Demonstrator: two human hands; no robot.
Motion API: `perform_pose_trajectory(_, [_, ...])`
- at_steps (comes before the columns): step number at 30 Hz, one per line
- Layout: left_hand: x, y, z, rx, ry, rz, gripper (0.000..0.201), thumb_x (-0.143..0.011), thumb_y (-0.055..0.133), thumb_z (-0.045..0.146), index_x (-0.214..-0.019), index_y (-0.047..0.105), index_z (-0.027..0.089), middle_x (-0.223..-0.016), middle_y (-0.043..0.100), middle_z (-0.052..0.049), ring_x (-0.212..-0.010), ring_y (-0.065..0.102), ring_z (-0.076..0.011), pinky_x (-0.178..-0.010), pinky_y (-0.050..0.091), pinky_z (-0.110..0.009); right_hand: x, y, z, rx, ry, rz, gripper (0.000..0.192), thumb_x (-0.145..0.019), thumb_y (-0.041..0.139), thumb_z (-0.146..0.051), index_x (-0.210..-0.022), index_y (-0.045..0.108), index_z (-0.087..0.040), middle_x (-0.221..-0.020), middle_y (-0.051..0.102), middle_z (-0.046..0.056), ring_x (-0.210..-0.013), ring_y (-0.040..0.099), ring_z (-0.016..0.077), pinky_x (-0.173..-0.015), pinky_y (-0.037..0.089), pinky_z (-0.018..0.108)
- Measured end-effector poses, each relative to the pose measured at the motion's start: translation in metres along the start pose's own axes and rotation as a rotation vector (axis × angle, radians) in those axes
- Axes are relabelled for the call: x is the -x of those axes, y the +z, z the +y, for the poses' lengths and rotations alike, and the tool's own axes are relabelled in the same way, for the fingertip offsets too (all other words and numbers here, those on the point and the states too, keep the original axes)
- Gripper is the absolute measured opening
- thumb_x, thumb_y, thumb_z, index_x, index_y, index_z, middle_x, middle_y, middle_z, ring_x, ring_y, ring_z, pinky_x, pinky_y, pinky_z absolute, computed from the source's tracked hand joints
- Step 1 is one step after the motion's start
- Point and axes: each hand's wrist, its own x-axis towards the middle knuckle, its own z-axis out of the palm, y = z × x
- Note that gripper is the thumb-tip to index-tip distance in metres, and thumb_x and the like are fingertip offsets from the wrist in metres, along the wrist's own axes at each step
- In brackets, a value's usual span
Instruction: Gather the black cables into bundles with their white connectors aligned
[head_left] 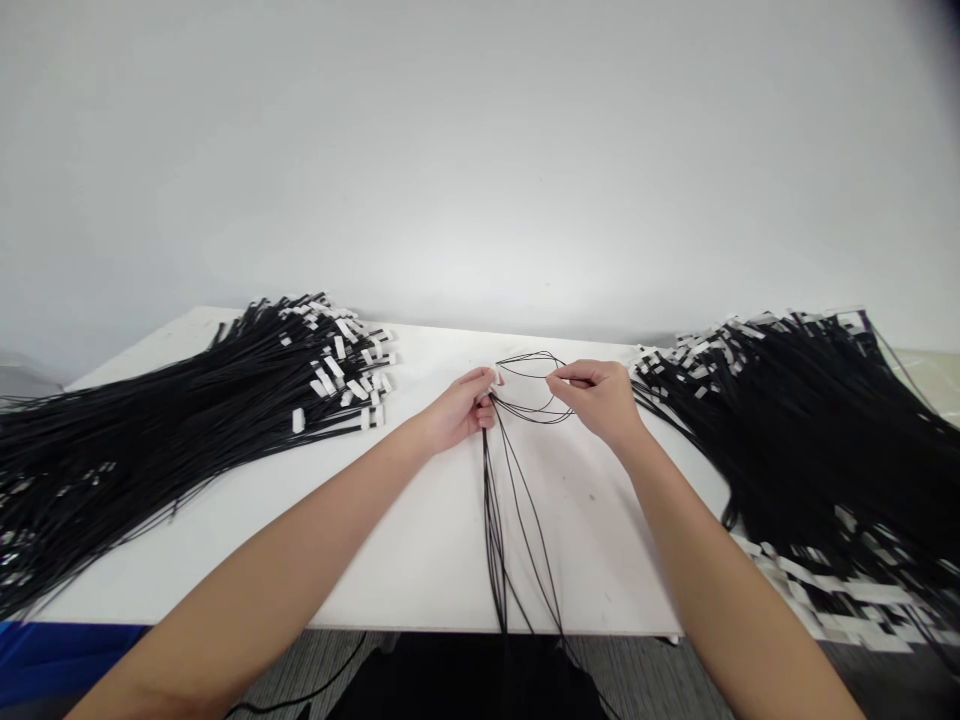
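Over the middle of the white table, my left hand (463, 408) is closed on a white connector (493, 384), from which several thin black wires fan out. Some of these black wires (491, 520) hang down past the table's front edge; others loop across to the right. My right hand (596, 395) pinches a wire of that loop between thumb and fingertips, level with the left hand. The exact spot it grips is partly hidden by the fingers.
A large heap of black cables (225, 390) with white connectors lies on the left. Another heap (810, 420) covers the right side, its lower white ends at the front edge. A pale wall (480, 160) stands behind the white table (420, 560). Something blue (52, 660) sits at lower left.
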Motion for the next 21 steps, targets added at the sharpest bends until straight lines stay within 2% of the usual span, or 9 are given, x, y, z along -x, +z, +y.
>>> perform_pose_trajectory(5, [0.0005,0.0017,0.0013,0.013,-0.009,0.013,0.018,-0.073,0.060,0.033,-0.076,0.052,0.018,-0.051,0.033,0.005,-0.038,0.031,-0.0031,-0.038,0.025,-0.016,0.0010,0.0005,-0.0014,0.076,-0.141,0.003,0.010,-0.061,0.056,-0.019,-0.057,0.065,-0.019,-0.048,0.040,-0.003,-0.048,0.035,0.0083,-0.048,0.031,0.023])
perform_pose_trajectory(14, [0.0008,0.0024,0.0012,0.008,-0.004,0.006,0.018,-0.073,0.060,0.033,-0.075,0.051,0.017,-0.054,0.034,0.005,-0.038,0.029,-0.0023,-0.038,0.025,-0.016,0.0017,0.0005,-0.0014,0.111,-0.206,0.002,0.009,-0.061,0.056,-0.017,-0.055,0.063,-0.019,-0.048,0.040,-0.004,-0.048,0.034,0.0079,-0.048,0.030,0.023])
perform_pose_trajectory(21, [-0.0023,-0.0024,-0.0017,-0.007,0.004,-0.043,0.017,-0.073,0.060,0.032,-0.075,0.051,0.017,-0.056,0.034,0.005,-0.039,0.029,-0.0017,-0.038,0.024,-0.015,-0.0002,0.0024,0.0021,0.058,-0.243,0.129,0.014,-0.071,0.054,-0.025,-0.061,0.063,-0.019,-0.050,0.036,-0.003,-0.050,0.036,0.0089,-0.050,0.032,0.024])
